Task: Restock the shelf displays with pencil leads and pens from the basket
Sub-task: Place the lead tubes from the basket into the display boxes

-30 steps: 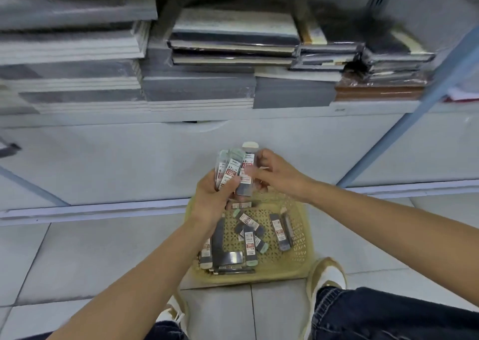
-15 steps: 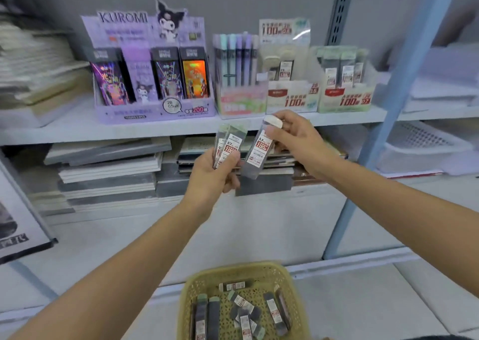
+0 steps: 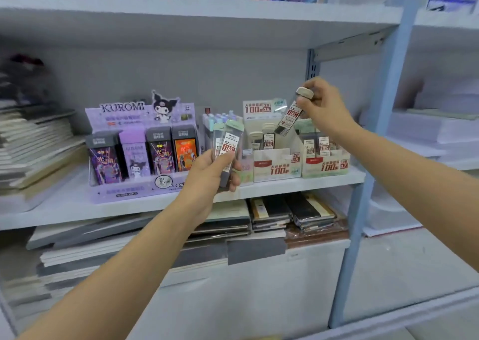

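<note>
Holding 0.7 lead tubes (image 3: 229,144) near KUROMI display (image 3: 134,155)

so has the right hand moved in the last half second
Yes: up. The right hand was at the shelf's front edge; now it holds its lead tube above the white display boxes.

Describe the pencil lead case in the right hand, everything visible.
The pencil lead case is a slim, clear, plastic-looking tube with a cream cap and a white label with red print. Its lower part looks dark. It hangs tilted in the air, cap uppermost, with the bottom end pointing down-left toward the white display box on the shelf and apparently clear of it. Only the right hand touches it, pinching it at the cap end.
</note>
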`<state>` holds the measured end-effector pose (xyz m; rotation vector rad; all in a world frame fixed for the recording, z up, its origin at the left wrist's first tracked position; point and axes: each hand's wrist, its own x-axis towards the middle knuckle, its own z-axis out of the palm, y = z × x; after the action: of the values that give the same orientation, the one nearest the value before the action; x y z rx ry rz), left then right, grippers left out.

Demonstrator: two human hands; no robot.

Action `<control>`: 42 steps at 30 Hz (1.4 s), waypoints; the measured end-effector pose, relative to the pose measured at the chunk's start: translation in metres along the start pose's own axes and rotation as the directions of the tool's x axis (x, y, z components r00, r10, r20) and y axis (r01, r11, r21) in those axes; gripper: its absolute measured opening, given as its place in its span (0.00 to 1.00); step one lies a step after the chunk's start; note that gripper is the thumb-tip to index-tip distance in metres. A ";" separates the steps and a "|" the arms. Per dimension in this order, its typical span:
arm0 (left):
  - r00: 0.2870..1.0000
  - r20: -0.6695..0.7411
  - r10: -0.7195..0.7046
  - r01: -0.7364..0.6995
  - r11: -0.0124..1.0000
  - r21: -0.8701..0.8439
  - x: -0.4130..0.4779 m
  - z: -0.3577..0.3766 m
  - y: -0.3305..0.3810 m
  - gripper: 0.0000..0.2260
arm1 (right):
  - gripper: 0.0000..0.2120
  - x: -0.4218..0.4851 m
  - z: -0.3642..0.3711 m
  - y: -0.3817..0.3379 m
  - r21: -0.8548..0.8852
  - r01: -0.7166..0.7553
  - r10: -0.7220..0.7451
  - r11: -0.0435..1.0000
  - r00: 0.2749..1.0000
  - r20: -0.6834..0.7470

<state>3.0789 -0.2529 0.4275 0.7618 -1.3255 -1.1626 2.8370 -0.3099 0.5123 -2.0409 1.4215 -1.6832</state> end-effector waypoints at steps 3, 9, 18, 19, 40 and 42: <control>1.000 0.008 0.002 -0.002 1.000 0.017 0.008 -0.001 -0.001 0.04 | 0.04 0.013 0.002 0.008 -0.175 0.025 -0.020 0.984 0.999 0.031; 1.000 0.029 -0.005 0.005 1.000 0.021 0.019 0.000 -0.007 0.04 | 0.06 0.024 0.022 0.020 -0.290 0.010 0.032 0.957 0.990 0.139; 0.995 0.094 -0.009 0.008 1.000 0.008 0.024 0.002 -0.013 0.06 | 0.07 0.029 0.035 0.043 -0.408 -0.033 0.120 0.912 0.975 0.188; 0.995 0.104 -0.008 0.007 1.000 0.008 0.023 0.003 -0.014 0.06 | 0.07 0.029 0.036 0.045 -0.398 -0.035 0.106 0.917 0.982 0.158; 0.961 0.274 -0.032 -0.034 0.972 0.232 0.014 0.072 -0.020 0.12 | 0.11 -0.059 -0.017 0.011 0.234 -0.078 -0.031 0.969 0.903 0.428; 0.967 0.256 0.013 -0.103 0.935 0.340 0.016 0.079 -0.021 0.11 | 0.11 -0.054 -0.037 0.018 0.235 -0.106 0.014 0.966 0.931 0.366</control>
<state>2.9958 -0.2594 0.4247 0.8424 -1.7890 -1.0086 2.8000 -0.2650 0.4768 -2.0077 1.0789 -1.2963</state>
